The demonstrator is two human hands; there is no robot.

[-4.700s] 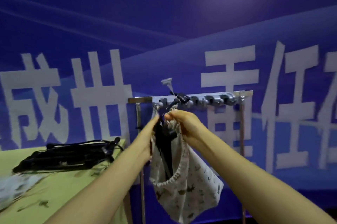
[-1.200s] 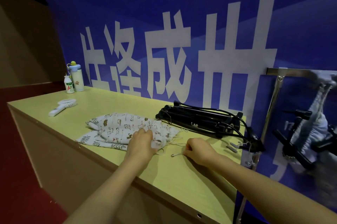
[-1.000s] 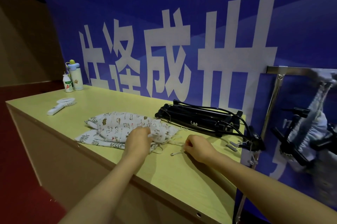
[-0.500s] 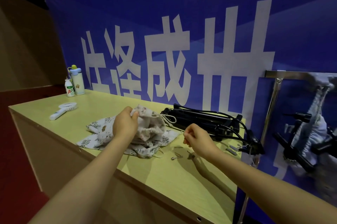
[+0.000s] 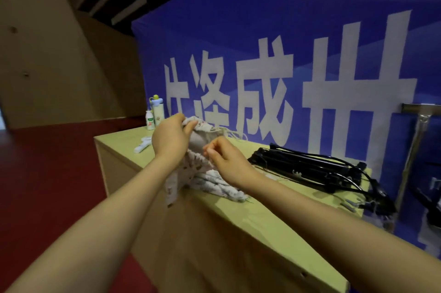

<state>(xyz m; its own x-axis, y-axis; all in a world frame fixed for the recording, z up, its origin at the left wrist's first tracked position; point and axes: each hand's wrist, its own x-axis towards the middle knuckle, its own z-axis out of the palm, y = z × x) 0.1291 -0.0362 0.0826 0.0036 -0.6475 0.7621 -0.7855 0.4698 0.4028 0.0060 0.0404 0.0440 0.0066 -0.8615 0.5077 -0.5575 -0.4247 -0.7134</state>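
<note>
While the printed garment (image 5: 210, 179) had been lying flat on the table (image 5: 274, 223) a second earlier with both palms on it, it had now been hauled up by one end, so the pickup was basically done and I'd guess the next bit was getting it opened out for hanging. The left hand (image 5: 170, 141) was clamped around the top bunched edge, fingers and thumb wrapped over the fabric, holding it well above the tabletop. From that grip the cloth dropped down and toward the camera, the lower part trailing on the table near its front edge and one flap hanging over the side. The right hand (image 5: 228, 164) had left the little metal bit it was poking at and come up against the fabric just below the left, fingers curled; too blurry to say whether it had actually pinched the cloth or a loose string. The folded black stand (image 5: 307, 168) sat untouched off to the right, with the metal rack (image 5: 421, 111) beyond it.
</note>
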